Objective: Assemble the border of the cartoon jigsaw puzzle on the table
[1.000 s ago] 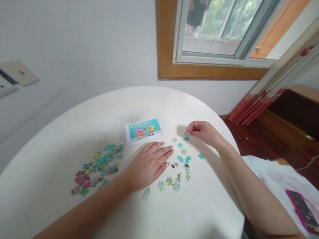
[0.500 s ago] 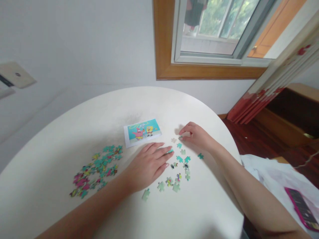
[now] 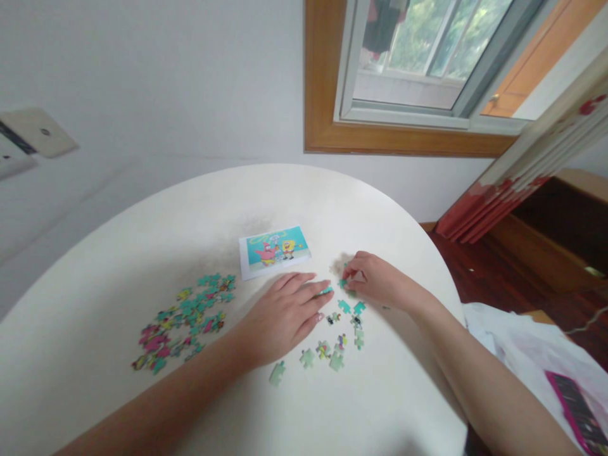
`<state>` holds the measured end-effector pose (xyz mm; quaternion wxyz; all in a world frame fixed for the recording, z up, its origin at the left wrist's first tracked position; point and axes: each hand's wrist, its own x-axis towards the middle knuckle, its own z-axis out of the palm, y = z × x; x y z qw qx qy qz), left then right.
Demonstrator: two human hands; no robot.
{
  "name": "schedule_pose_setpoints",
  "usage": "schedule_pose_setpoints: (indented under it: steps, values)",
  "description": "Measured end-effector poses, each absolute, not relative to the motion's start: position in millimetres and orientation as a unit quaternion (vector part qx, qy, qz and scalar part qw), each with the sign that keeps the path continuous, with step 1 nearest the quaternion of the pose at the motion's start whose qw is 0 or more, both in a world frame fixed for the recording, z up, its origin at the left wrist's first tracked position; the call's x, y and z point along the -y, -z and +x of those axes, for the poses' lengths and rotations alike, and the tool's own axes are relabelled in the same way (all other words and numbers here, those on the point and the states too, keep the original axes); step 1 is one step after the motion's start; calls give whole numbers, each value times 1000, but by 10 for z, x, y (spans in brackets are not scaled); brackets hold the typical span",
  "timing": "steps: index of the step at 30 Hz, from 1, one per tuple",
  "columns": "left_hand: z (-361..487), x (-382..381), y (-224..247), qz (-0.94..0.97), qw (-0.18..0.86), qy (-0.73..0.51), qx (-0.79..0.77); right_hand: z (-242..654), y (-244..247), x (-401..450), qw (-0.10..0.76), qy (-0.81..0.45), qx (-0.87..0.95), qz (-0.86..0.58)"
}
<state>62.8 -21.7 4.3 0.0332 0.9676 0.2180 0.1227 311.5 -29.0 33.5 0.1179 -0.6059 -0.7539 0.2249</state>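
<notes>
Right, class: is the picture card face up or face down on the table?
Face up: the picture card shows its printed cartoon figures against turquoise.

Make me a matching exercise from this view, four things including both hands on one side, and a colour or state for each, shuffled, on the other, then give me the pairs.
Things:
1. Left hand
2. Phone
3. Picture card
4. Right hand

Colours and states:
A. Dark, with a pink edge
B. Curled at a teal puzzle piece
C. Mostly blue, with a white margin
D. Spread out, palm down

Pairs: 1-D, 2-A, 3-C, 4-B
</notes>
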Motion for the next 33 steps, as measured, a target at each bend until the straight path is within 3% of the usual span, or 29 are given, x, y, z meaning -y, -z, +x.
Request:
schedule_pose_setpoints:
  steps: [10,33]
  values:
    - [629,234,-62,968,34,-120,-219,3092,-272,260,181,-262,746,-585]
    - [625,227,-60,968,35,-120,-217,3042,-230,251,194,-268,746,-577]
